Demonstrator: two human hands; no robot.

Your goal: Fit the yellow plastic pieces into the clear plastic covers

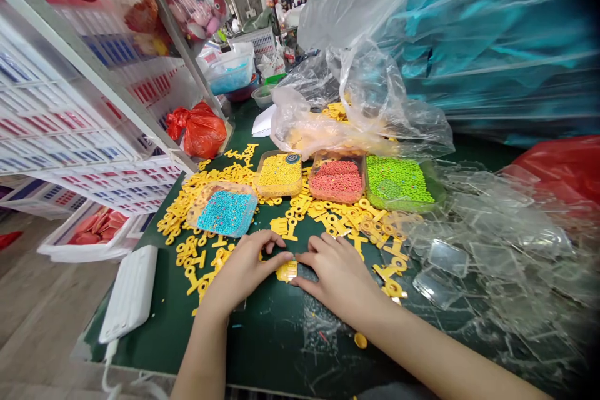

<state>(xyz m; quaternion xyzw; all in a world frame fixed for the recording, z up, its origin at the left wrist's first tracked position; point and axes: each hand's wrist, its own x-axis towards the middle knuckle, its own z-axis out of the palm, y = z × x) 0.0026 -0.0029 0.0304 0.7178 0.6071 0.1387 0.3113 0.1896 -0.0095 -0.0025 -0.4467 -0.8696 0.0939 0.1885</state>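
Little yellow plastic piece (286, 271) sits right between the two hands, just below the left grip (250, 262)'s thumb tip and beside the right grip (341, 272)'s thumb and index. Both have narrow gaps, but I can't tell if either's actually pinching it. Around that on the green worktop (267, 344): heaps of yellow plastic parts (187, 197), tubs of blue beads (225, 212), yellow beads (280, 175), pinkish-red beads (337, 180) and green beads (400, 181). White power bank (130, 294) left, clear plastic pieces (449, 257) right.
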